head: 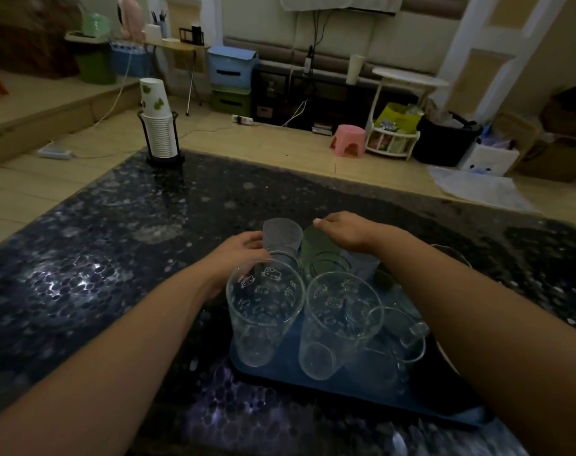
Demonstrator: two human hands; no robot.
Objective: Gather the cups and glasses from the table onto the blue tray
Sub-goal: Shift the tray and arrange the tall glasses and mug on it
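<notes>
The blue tray (280, 366) lies on the dark table in front of me. Two tall clear glasses with cartoon prints stand at its near side, one left (263, 311), one right (339, 324). Clear handled mugs (401, 337) crowd the tray's right part. At the tray's far end stand a grey frosted cup (282, 233) and a green cup (318, 245). My left hand (240, 251) holds the grey cup from its left side. My right hand (342, 230) curls over the green cup's top. A bluish cup (362, 264) sits under my right wrist.
A black rack with a stack of paper cups (160, 133) stands at the table's far left corner. The dark pebble-patterned tabletop (115, 258) spreads left of the tray. On the floor beyond are a pink stool (347, 139) and storage boxes.
</notes>
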